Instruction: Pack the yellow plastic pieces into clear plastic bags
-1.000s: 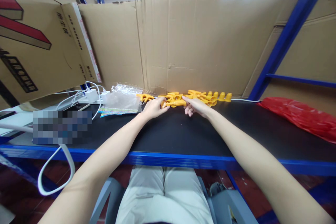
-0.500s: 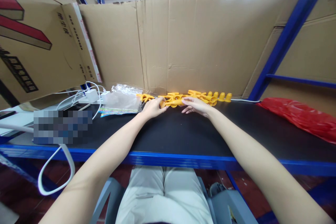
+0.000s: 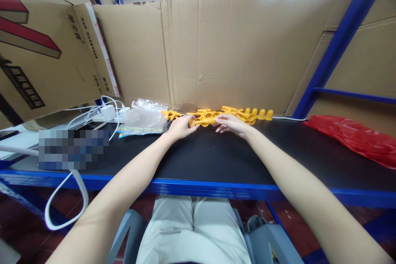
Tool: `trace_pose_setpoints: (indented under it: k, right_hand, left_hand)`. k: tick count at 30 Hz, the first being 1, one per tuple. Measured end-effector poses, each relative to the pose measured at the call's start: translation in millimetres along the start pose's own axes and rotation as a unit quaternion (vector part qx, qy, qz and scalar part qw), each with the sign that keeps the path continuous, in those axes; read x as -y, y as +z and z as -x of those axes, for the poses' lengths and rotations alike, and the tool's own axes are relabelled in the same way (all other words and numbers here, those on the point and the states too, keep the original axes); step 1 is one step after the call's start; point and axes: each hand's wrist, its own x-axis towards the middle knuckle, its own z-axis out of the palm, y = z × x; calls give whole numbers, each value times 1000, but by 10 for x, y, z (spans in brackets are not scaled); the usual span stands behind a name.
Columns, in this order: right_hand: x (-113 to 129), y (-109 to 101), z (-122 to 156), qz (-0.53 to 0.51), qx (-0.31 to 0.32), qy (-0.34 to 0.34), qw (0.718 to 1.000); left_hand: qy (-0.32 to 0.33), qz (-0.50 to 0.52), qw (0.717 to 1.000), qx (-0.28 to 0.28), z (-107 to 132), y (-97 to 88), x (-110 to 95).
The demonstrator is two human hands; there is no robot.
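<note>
A row of yellow plastic parts (image 3: 247,114) lies along the back of the black shelf top (image 3: 216,156), against the cardboard wall. My left hand (image 3: 181,127) and my right hand (image 3: 230,125) meet at one long yellow piece (image 3: 206,121) in the middle of the row. The left hand's fingers are curled around its left end. The right hand's fingers pinch its right end.
A clear plastic bag (image 3: 144,116) and a shiny packet lie left of the parts. White chargers and cables (image 3: 105,113) sit farther left. A red plastic bag (image 3: 355,138) lies at the right. Cardboard sheets (image 3: 222,49) wall the back; blue rack posts (image 3: 337,41) stand right.
My right hand has shifted slightly, its fingers closing nearer the end of the yellow piece. The left hand has stayed where it was.
</note>
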Motion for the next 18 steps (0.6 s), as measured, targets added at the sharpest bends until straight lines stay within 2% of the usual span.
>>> trace_pose_setpoints:
  k: [6,10,12,14,16,18]
  right_hand:
    - [-6,1,-28,-16,-42,-39,998]
    - [18,2,-42,9,-102,-83,991]
    - [42,-1,-50,38,-145,-133,980]
    - [75,3,-59,108,-197,-202,953]
    - [112,24,-76,206,-242,-266,910]
    - [146,64,-110,303,-261,-308,863]
  left_hand:
    - [-13,14,1000,10,0,-6,8]
    - [-59,15,998,-20,-13,-3,78]
    - [-95,0,995,-31,-25,10,151]
    - [-128,-30,991,-23,-32,33,242]
    - [-143,-72,987,5,-32,66,332]
    - [-154,-105,981,45,-23,103,404]
